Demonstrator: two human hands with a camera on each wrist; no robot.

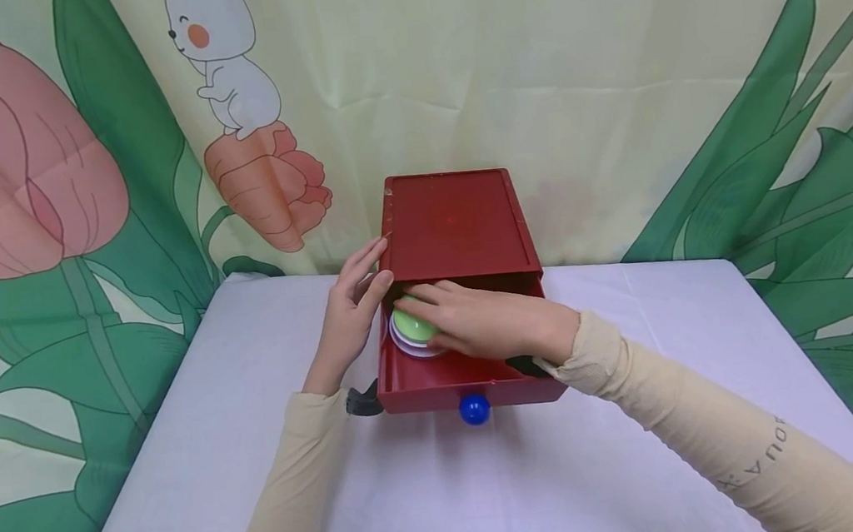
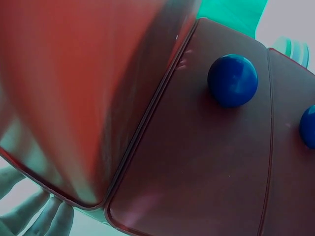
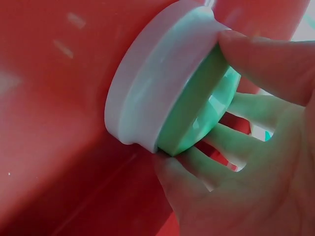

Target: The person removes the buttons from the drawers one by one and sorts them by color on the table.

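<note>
A red drawer cabinet [image 1: 453, 222] stands on the table with its top drawer [image 1: 474, 396] pulled out. Inside, at the drawer's left, sits a round white piece with a green domed top [image 1: 415, 327]. My right hand [image 1: 476, 320] reaches in from the right and holds this piece; in the right wrist view the thumb and fingers spread round the green part [image 3: 209, 105], above the flanged white base [image 3: 152, 78]. My left hand [image 1: 350, 309] rests along the cabinet's left side, fingers extended, thumb by the front edge. Its fingertips [image 2: 49, 216] show at the cabinet's edge.
A blue knob [image 1: 475, 410] sticks out from the open drawer's front. Lower drawer fronts [image 2: 192, 147] carry blue knobs [image 2: 233, 80] too. A white cloth covers the table [image 1: 217, 466]. Behind the cabinet hangs a printed curtain [image 1: 557, 105] with a rabbit and plants.
</note>
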